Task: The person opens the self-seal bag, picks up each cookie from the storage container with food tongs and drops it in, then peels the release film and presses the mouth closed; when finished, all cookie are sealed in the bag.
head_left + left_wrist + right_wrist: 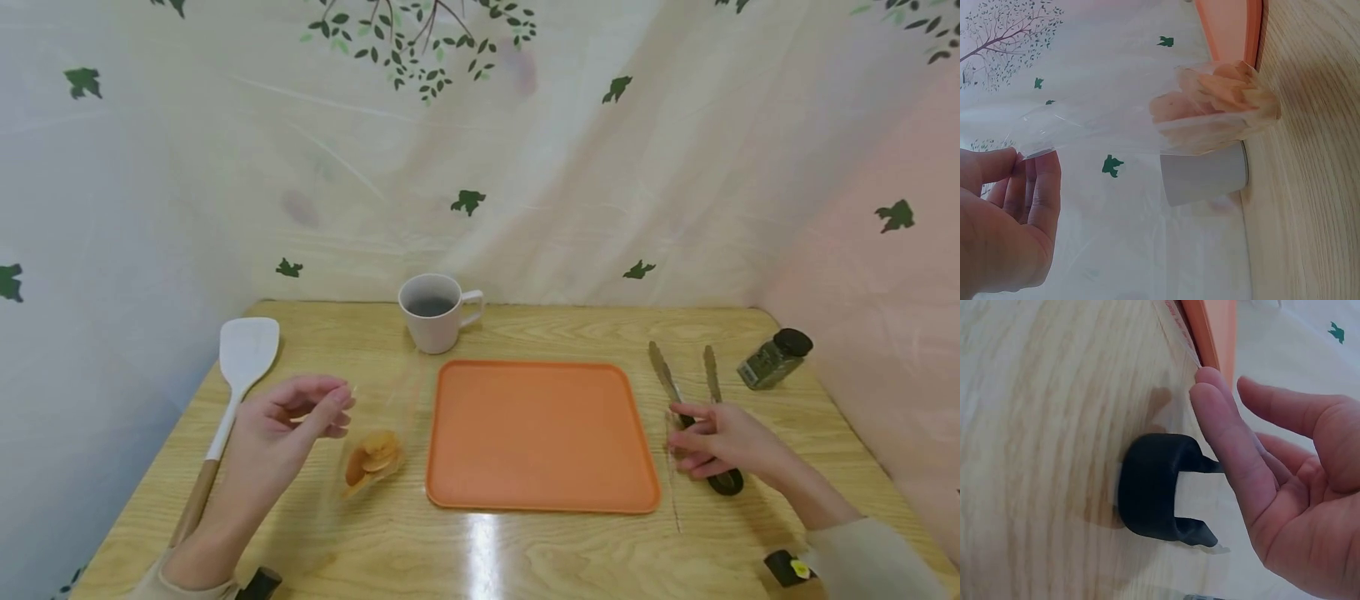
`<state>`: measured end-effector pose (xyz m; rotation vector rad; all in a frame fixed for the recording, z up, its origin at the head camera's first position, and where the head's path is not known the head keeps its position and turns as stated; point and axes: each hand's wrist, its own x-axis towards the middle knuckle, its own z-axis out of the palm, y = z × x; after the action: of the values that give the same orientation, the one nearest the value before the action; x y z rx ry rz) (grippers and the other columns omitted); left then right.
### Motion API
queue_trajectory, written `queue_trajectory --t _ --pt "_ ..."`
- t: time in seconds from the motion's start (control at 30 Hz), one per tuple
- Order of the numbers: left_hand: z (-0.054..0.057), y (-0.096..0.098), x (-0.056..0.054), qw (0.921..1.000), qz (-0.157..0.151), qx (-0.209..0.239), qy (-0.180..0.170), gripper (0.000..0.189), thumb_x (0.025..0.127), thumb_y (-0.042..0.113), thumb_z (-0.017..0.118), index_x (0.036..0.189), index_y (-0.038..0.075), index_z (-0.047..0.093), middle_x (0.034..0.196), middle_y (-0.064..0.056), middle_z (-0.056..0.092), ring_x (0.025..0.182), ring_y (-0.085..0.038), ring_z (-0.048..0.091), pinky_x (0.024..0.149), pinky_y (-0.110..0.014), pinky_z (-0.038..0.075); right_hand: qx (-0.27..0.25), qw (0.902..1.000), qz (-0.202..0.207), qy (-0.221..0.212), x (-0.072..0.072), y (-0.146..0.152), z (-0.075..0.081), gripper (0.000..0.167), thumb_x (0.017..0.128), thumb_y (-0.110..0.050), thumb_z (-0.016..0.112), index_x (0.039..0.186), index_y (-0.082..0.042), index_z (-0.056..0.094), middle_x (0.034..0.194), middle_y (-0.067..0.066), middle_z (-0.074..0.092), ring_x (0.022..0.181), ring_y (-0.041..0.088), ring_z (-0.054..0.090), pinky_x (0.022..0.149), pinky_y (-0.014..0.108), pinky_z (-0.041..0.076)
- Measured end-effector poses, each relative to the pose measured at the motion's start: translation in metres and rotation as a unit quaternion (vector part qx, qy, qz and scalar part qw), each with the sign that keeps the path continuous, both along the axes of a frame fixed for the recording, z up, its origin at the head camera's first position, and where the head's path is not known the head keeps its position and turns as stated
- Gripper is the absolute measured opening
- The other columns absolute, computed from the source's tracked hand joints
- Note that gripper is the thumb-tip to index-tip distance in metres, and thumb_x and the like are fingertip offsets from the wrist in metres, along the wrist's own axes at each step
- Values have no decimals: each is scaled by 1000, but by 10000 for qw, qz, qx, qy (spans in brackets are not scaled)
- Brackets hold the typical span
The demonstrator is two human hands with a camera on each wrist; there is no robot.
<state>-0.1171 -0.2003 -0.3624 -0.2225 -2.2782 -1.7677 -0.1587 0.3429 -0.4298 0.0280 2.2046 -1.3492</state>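
My left hand (288, 433) pinches the top edge of a clear plastic bag (1104, 128) between thumb and fingers. Orange-brown slices (375, 454) sit in the bottom of that bag, which hangs left of the orange tray (543, 437); their exact kind I cannot tell. On the other side, my right hand (720, 442) hovers over the black-handled tongs (1150, 484), thumb and fingers apart. A thin clear strip with red print (1177, 328) meets its fingertips and hangs beside the tray's right edge.
A white mug (432, 321) with dark contents stands behind the tray. The white spatula (247, 350) with a wooden handle lies at the left table edge. A small black-capped jar (775, 358) lies tilted at the back right. Patterned cloth (525, 167) encloses the table.
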Motion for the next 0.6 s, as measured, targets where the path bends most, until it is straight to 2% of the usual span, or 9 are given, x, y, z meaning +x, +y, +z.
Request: queue_trajectory --t 0.13,0.27,0.6 --pt "0 1 -1 10000 6 -54 60 12 96 5 70 105 -2 72 89 -9 75 70 -24 72 64 -34 60 -182 9994 275 130 -2 1 3 79 101 -18 66 158 7 17 113 21 70 86 34 72 71 45 61" --pt "1 2 -1 9999 0 -57 94 11 96 4 70 104 -3 72 89 -9 75 70 -25 71 64 -34 60 -244 9977 489 394 -3 1 6 76 102 -18 64 157 8 19 117 25 67 89 34 72 72 45 61" --pt "1 3 -3 10000 10 -43 83 11 96 5 70 104 -2 73 89 -9 75 69 -24 71 64 -34 60 -342 9959 484 680 -7 1 14 65 105 -13 57 155 11 23 126 32 62 88 33 72 73 45 61"
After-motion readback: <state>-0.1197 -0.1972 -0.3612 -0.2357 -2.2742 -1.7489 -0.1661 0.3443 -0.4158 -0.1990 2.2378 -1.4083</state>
